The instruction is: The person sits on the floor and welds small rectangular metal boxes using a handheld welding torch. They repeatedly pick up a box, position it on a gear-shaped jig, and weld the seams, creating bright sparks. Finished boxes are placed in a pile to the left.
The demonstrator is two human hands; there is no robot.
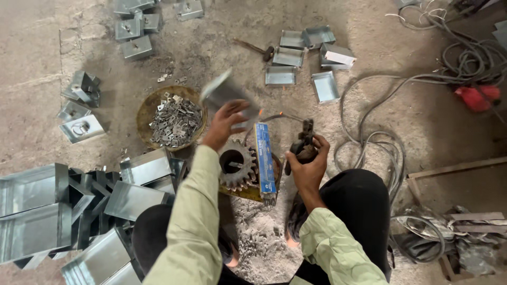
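Green sleeves fill my near view; my left hand (224, 124) is closed on a blurred sheet-metal box (228, 94) above the floor beside the rusty pan of clips (171, 121). It looks light, stiff, sharp-edged, best held by a wall. My right hand (309, 161) grips a dark welding holder (302, 143) near the gear (236, 162)

Person: 2 long sleeves, pale green woven cloth, loose, creased at elbows, cuffs ending at wrists. Left hand (224, 124) and right hand (309, 163) bare, no gloves. Black trousers cover both knees.
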